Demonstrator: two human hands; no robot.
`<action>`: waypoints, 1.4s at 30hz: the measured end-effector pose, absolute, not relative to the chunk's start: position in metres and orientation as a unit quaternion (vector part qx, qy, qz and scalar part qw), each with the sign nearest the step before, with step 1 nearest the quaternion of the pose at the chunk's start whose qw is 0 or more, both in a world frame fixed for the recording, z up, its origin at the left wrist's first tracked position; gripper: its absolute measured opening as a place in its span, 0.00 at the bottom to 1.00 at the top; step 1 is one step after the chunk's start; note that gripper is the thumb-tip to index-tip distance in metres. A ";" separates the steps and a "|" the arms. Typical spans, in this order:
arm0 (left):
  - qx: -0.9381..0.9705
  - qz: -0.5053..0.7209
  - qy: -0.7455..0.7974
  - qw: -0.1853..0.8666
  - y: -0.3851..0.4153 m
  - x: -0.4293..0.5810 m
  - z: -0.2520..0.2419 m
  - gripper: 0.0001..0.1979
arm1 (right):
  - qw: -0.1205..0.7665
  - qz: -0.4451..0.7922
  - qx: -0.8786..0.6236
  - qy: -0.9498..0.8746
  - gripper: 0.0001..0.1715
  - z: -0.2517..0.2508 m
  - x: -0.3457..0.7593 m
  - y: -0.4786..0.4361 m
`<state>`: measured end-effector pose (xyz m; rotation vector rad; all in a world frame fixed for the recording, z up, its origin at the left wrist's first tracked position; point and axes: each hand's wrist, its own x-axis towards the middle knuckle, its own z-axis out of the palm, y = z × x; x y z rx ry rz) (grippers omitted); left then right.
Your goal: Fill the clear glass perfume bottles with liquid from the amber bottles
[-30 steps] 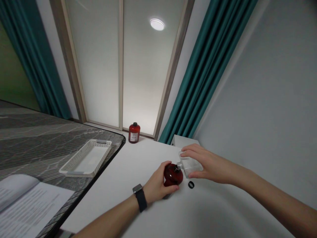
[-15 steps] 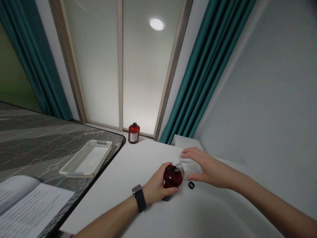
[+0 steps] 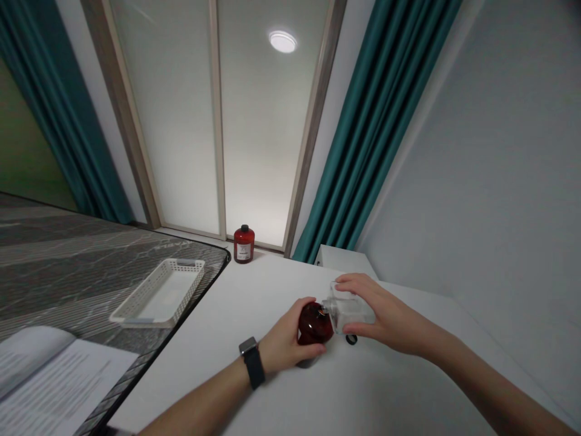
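My left hand [image 3: 290, 340], with a dark watch on its wrist, is wrapped round a dark red bottle [image 3: 315, 324] on the white table. In my right hand [image 3: 379, 309] is a clear glass bottle [image 3: 349, 310], tipped on its side so that its neck meets the mouth of the red bottle. Whether liquid runs between the two cannot be made out. A small black ring-like cap [image 3: 351, 340] lies on the table just under the glass bottle, partly covered by it.
A second red bottle [image 3: 244, 245] with a black cap and pale label stands at the table's far edge. To the left, a white basket [image 3: 118, 319] and an open book [image 3: 86, 381] rest on a grey marbled surface [image 3: 91, 254]. A white box [image 3: 347, 259] sits beyond my right hand.
The glass bottle has moved slightly right and now covers part of the black cap. My left hand keeps its hold on the red bottle. The camera view has shifted a little.
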<state>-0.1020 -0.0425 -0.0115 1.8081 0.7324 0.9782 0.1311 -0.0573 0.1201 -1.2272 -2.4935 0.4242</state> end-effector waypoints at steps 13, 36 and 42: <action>0.743 0.384 0.293 0.463 -0.042 -0.107 -0.005 0.43 | 0.285 0.220 -0.483 -0.798 0.34 0.083 0.135 -0.066; 0.742 0.348 0.286 0.496 -0.040 -0.102 0.002 0.35 | 0.577 0.273 -0.575 -0.512 0.38 -0.015 0.089 -0.036; 0.737 0.372 0.320 0.465 -0.046 -0.092 -0.006 0.35 | 0.588 0.188 -0.628 -0.474 0.41 -0.026 0.065 -0.033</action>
